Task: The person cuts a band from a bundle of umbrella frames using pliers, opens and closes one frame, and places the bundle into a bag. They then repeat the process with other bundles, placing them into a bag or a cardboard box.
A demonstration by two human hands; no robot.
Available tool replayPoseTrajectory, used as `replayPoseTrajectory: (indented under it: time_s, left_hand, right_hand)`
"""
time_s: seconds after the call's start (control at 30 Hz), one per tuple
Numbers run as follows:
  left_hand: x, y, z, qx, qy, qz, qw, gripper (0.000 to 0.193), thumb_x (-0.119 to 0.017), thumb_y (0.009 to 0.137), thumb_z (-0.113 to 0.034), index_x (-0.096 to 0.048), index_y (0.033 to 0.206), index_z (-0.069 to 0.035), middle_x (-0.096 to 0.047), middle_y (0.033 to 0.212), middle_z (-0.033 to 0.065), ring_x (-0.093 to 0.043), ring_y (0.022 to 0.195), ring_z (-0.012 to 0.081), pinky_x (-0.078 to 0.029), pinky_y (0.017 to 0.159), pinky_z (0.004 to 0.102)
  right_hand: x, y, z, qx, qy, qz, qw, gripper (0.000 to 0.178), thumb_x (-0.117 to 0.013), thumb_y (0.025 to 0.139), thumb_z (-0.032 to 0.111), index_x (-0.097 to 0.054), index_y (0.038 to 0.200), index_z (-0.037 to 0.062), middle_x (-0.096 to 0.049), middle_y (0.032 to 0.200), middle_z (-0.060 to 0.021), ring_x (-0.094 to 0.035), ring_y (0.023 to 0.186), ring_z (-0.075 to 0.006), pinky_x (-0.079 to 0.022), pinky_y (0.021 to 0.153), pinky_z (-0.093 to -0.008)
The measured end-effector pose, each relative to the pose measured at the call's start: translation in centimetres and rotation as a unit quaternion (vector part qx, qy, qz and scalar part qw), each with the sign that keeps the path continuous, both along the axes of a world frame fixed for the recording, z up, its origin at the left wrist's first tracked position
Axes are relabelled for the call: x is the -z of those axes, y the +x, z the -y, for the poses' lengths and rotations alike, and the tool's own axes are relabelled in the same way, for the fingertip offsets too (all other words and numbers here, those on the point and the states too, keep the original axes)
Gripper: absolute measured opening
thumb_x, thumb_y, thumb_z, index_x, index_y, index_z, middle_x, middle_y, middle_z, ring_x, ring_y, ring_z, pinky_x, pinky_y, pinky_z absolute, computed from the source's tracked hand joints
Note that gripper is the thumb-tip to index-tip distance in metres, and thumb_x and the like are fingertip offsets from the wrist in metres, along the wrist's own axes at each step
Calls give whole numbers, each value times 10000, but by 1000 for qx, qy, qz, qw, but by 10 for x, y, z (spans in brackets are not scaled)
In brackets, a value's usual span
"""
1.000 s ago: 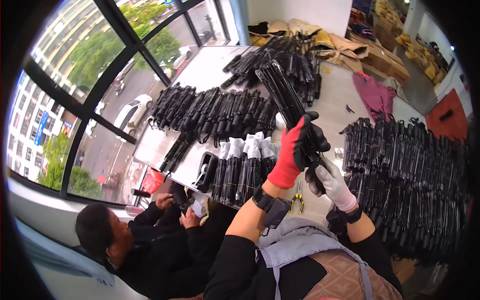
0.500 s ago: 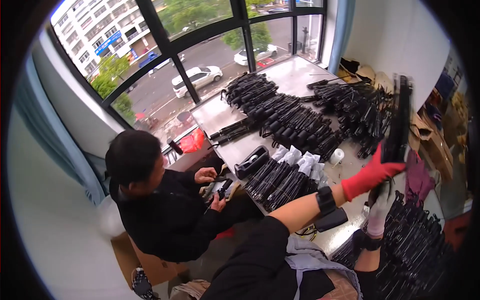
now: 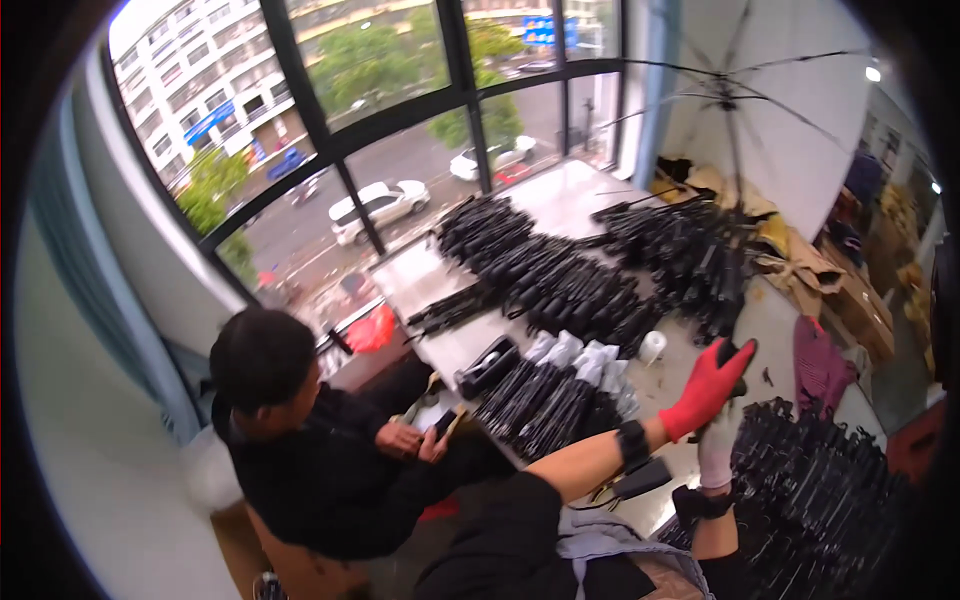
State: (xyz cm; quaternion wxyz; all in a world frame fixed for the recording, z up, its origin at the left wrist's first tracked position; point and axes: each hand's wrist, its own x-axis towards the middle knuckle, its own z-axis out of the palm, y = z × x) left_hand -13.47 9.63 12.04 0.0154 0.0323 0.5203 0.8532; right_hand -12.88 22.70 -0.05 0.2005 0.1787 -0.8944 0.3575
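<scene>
A bare umbrella frame [image 3: 726, 92], its thin black ribs spread wide without cloth, stands up at the upper right. Its dark shaft runs down toward my hands and blends into the black pile behind. My right hand [image 3: 717, 445], in a pale glove, is closed around the frame's lower end; the grip is partly hidden behind my left hand. Beside it, my left hand [image 3: 698, 392] wears a red glove with dark fingertips. Its thumb and fingers are apart next to the shaft. A heap of folded black umbrella frames [image 3: 815, 490] lies right of my hands.
More folded frames [image 3: 560, 275] cover the far table [image 3: 570, 190]. Bundles with whitish wrapped ends [image 3: 535, 405], a white roll [image 3: 652, 347] and maroon cloth [image 3: 822, 365] lie nearer. A seated co-worker [image 3: 300, 450] handles a small dark item at left. Cardboard [image 3: 840, 290] stands at right.
The umbrella frame has gone from a folded bundle to ribs spread open overhead. My left hand has come down slightly, its fingers now apart. The view has shifted somewhat.
</scene>
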Motion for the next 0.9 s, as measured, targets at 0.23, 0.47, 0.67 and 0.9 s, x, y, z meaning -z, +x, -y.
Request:
replayPoseTrajectory:
  time_s: [0.23,0.47,0.67,0.9]
  left_hand:
    - [20,22,-6,-137,-76,-67,985,295,-673,899,-283,-545,982,-31,-600,720,24,-577,634,84,-453,592,222]
    - [39,-39,150,-128,-24,-156,979,551,-597,916,-278,-410,1399,-88,-478,1385,119,-524,1187,237,-432,991,380]
    - [-15,-115,197,98,278,-130,947,564,-584,883,-563,-544,1197,-95,-632,1065,109,-633,902,260,-523,807,392]
    - [-9,-124,109,56,247,-71,965,347,-589,919,-436,-621,928,-90,-582,655,36,-588,595,176,-496,583,310]
  right_hand:
    - [-1,14,12,-39,85,-180,979,350,-429,1004,189,-481,1285,-13,-558,1189,-175,-590,1041,-266,-498,848,-323]
    - [-69,70,-15,-175,-388,294,856,238,-459,990,223,-540,987,-1,-484,569,-20,-422,395,-91,-326,384,-217]
    - [-46,132,-92,-208,-316,436,817,336,-526,958,310,-565,989,-22,-525,611,-53,-460,422,-110,-354,401,-235]
    - [-35,106,-40,-34,27,-161,986,375,-561,948,362,-582,1015,-6,-557,647,-63,-475,446,-113,-360,418,-243]
